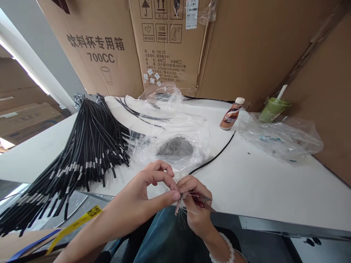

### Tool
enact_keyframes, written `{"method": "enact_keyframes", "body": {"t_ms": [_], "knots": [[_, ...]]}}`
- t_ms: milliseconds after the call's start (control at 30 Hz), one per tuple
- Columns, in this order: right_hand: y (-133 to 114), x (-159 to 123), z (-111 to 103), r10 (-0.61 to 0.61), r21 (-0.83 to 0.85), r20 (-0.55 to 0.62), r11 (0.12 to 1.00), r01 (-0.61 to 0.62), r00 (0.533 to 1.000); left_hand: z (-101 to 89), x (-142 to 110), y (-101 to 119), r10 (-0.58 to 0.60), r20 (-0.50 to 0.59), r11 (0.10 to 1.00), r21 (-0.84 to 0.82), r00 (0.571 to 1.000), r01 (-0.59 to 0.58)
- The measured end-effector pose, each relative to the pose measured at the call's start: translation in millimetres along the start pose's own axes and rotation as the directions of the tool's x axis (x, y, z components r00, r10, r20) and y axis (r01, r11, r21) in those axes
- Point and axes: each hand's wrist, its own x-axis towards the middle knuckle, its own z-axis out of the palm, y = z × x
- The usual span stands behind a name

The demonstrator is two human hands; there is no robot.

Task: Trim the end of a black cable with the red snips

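In front of me, over the table's front edge, my right hand (199,202) is closed around the end of a black cable (212,159) and a red-handled tool with pointed metal blades (202,199). The exact kind of tool is partly hidden by the fingers. Fine loose wire strands (182,217) fan out below the fingers from the bared cable end. My left hand (160,186) comes in from the left, thumb and index finger pinched together on the strands, touching the right fingertips. The cable's other end curves up and away across the white table.
A large bundle of black cables (93,135) lies to the left. Clear plastic bags (175,135) hold a grey mass in the middle. A brown bottle (231,115) and green cup (274,109) stand at the right. Cardboard boxes (170,44) wall the back.
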Motion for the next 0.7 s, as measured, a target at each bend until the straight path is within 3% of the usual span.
{"method": "enact_keyframes", "body": {"t_ms": [300, 700], "knots": [[-1.3, 4.2, -0.5, -0.087, -0.082, -0.067, 0.993, 0.082, 0.994, -1.7, -3.7, -0.2, 0.049, -0.022, 0.998, 0.032, 0.999, -0.048], [-4.1, -1.3, -0.9, -0.087, -0.165, -0.078, 0.984, 0.074, 0.993, -11.3, -1.1, -4.5, 0.075, -0.047, 0.996, 0.043, 0.996, -0.073]]}}
